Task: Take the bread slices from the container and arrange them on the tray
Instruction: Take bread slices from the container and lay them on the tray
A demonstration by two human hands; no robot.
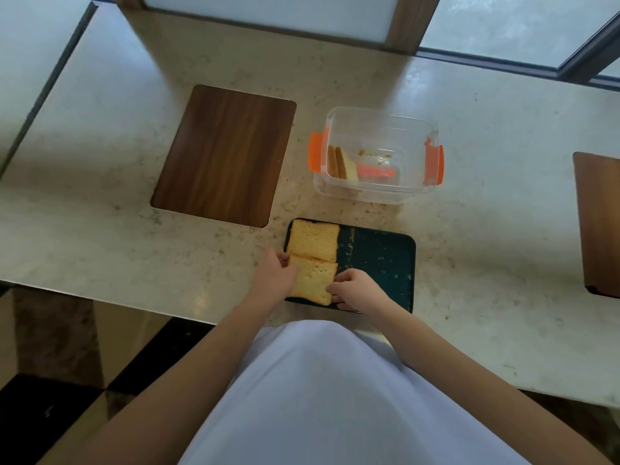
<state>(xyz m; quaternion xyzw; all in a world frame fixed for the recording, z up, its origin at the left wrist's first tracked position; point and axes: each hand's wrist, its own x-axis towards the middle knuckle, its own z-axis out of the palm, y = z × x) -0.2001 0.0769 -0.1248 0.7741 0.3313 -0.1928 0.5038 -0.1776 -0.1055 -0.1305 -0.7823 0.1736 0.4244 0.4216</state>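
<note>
A dark green tray lies on the counter near its front edge. Two bread slices lie flat on its left side: the far slice and the near slice, edge to edge. My left hand touches the near slice's left edge and my right hand touches its right edge, fingers curled on the bread. Behind the tray stands a clear plastic container with orange clips. Two or three bread slices stand on edge at its left end.
A wooden inlay panel is set into the marble counter to the left of the container. Another wooden panel sits at the right edge. A window frame runs along the back. Crumbs dot the tray's bare right side.
</note>
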